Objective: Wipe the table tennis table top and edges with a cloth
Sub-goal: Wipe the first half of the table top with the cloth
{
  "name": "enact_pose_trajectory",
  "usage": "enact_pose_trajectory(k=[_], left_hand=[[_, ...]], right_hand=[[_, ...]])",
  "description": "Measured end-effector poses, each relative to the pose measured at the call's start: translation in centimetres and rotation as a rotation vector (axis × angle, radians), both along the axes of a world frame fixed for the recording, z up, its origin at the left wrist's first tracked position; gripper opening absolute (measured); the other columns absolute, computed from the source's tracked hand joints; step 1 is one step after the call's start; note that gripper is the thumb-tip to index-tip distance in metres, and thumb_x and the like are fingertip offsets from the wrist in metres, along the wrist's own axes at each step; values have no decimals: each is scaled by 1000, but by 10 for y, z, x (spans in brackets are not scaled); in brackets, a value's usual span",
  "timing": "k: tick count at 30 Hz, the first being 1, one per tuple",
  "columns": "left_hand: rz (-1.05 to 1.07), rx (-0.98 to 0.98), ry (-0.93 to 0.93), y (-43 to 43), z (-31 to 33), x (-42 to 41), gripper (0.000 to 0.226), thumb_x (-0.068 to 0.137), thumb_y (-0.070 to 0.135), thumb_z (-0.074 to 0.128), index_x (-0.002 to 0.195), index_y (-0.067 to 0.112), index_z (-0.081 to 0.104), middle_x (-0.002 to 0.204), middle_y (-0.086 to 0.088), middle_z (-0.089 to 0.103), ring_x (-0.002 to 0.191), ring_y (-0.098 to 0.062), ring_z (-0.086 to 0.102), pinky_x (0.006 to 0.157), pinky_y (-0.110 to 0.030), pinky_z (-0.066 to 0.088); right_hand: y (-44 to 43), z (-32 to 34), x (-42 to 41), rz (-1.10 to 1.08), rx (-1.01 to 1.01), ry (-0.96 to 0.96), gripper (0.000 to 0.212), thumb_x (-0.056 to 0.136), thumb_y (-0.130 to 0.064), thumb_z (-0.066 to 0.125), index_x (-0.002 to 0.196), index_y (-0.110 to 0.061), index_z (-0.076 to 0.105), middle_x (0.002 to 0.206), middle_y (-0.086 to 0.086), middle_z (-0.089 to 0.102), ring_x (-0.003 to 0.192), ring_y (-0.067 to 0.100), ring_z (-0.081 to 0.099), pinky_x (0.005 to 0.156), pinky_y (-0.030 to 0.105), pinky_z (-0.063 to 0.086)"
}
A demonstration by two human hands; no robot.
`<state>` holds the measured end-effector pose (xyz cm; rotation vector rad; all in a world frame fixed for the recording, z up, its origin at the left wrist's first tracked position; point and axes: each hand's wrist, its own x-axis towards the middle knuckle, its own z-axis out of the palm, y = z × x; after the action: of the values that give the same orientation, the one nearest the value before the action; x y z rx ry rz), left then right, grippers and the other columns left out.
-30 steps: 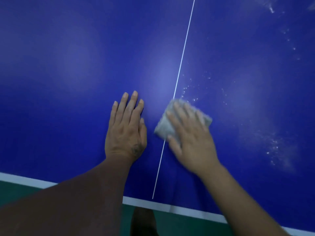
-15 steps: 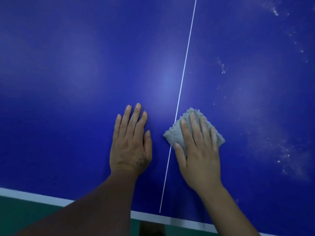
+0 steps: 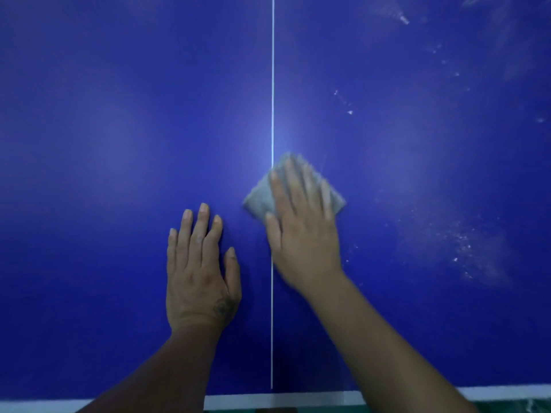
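The blue table tennis table top (image 3: 119, 144) fills the view, split by a thin white centre line (image 3: 272, 84). A folded grey cloth (image 3: 259, 198) lies on that line. My right hand (image 3: 301, 228) presses flat on the cloth with straight fingers and covers most of it. My left hand (image 3: 199, 272) rests flat on the blue surface just left of the line, fingers spread, touching nothing else.
White dusty specks (image 3: 465, 248) and smears lie on the right half of the table, with more at the far right top (image 3: 402, 19). The table's white near edge (image 3: 268, 400) runs along the bottom, with green floor (image 3: 530, 406) beyond it.
My right hand has slid the cloth forward along the centre line, away from the near edge. My left hand stays flat in about the same place. The view has swung so the line runs upright.
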<state>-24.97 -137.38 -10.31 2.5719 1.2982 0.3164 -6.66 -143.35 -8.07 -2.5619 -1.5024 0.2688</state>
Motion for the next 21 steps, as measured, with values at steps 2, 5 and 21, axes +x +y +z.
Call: enact_pose_trajectory(k=[2, 5, 21], left_hand=[[-4, -2, -6, -1, 0, 1, 55, 109, 28, 46, 158, 4, 49, 176, -9, 31, 167, -29, 18, 134, -58, 19], [7, -1, 1, -1, 0, 1, 54, 109, 27, 45, 157, 3, 50, 176, -8, 32, 167, -29, 18, 134, -58, 19], [11, -37, 25, -3, 7, 3, 55, 109, 26, 42, 158, 1, 47, 177, -10, 30, 168, -28, 15, 136, -55, 14]], right_hand=[[-30, -2, -14, 55, -3, 4, 64, 116, -42, 31, 173, -16, 16, 182, 5, 4, 168, 29, 3, 134, 55, 14], [-31, -2, 17, 40, -25, -28, 63, 115, -44, 31, 172, -18, 22, 181, 4, 10, 168, 27, 7, 134, 54, 15], [-65, -3, -21, 102, 12, 12, 65, 115, -45, 39, 172, -18, 23, 181, 4, 9, 168, 30, 8, 132, 57, 18]])
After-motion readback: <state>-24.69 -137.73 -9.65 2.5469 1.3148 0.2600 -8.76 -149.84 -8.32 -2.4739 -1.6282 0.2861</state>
